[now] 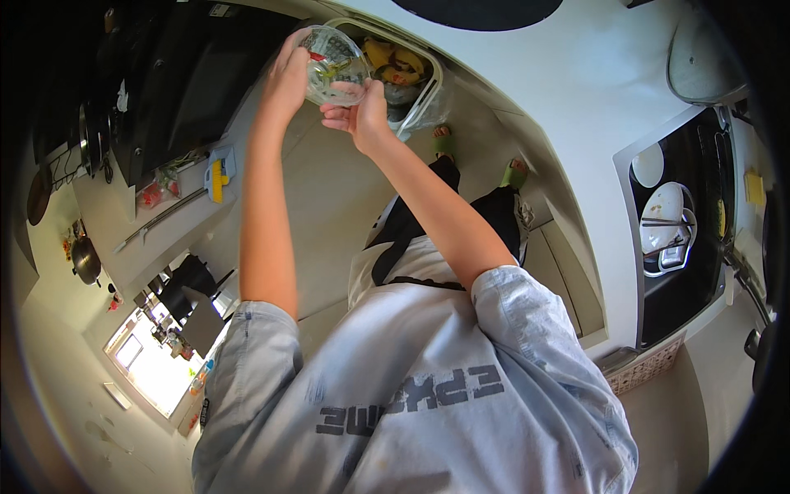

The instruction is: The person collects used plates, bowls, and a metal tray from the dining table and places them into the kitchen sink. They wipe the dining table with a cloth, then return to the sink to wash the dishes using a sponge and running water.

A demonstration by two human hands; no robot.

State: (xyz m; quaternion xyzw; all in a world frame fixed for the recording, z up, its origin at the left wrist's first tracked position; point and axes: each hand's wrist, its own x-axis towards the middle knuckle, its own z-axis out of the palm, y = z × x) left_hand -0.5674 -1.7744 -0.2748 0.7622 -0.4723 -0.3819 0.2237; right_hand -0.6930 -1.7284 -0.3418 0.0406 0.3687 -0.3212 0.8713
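Tilted in both my hands is a clear round bowl (336, 66). Scraps of red and green food cling to its inside. My left hand (290, 71) grips the rim on the left side. On the lower right, my right hand (365, 114) has its thumb at the rim and its fingers spread below. Just beyond the bowl, and partly hidden by it, stands a waste bin (426, 92) with a pale rim and a clear plastic liner (441, 102). Yellow peels (398, 58), some browned, lie inside the bin.
A white counter (555, 80) runs along the right, with a dark sink (673, 315) holding plates, a metal dish and chopsticks. At left are a yellow-bristled brush (217, 180), a long pole (160, 221) and a bag of red items (159, 191). My green-slippered feet (444, 145) stand near the bin.
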